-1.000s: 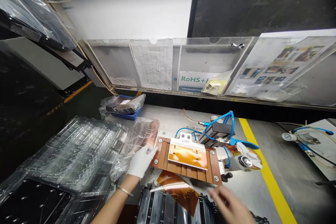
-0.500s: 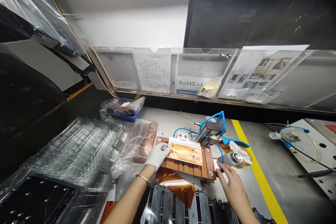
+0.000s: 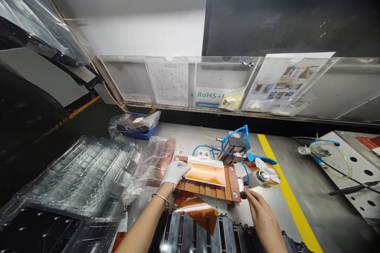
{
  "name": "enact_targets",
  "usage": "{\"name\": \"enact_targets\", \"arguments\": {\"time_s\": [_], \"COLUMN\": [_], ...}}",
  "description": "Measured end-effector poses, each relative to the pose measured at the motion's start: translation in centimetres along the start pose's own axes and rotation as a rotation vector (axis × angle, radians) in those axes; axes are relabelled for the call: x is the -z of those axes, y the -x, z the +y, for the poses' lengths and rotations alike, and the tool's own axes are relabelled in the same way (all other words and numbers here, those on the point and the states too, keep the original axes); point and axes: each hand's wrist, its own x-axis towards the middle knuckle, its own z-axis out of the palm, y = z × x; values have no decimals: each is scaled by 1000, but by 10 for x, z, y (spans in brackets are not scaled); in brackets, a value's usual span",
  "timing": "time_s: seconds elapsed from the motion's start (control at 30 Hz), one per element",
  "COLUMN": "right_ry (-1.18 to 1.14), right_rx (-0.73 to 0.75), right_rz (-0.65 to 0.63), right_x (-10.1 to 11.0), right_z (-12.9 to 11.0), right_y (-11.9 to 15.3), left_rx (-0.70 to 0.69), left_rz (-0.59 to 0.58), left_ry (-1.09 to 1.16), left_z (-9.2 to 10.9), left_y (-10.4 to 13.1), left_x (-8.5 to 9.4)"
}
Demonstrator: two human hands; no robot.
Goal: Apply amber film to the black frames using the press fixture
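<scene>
Metal bench, "RoHS+" sign, hands at fixture, plate labelled "JJ-25070"

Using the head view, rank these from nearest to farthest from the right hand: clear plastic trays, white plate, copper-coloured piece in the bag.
1. White plate: on the brown fixture, left of the right hand.
2. Copper-coloured piece: beyond the fixture's left end.
3. Clear plastic trays: farther left.

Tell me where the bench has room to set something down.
Bare: the metal bench between the yellow stripe and the white perforated panel. A narrower gap lies between the right hand and the stripe. Crowded: left, with clear trays and the bagged copper-coloured part; front, with the slatted part and amber film.
</scene>
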Motion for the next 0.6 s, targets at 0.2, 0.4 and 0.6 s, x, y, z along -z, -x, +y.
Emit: {"name": "enact_targets", "arguments": {"time_s": [0.2,0.4,0.6], "right_ry": [36,70,143], "right_rx": [42,84,145], "right_rz": [33,61,120], "right_x": [1,3,16], "right_z": [-1,4,-14], "right_y": [2,-18,-34], "left_rx": [-5,-12,-78], "left_rz": [9,17,55], "left_ry": [-10,-5,35], "left_z": [4,2,-1], "left_y": [4,1,1], "left_x": [3,3,-1]}}
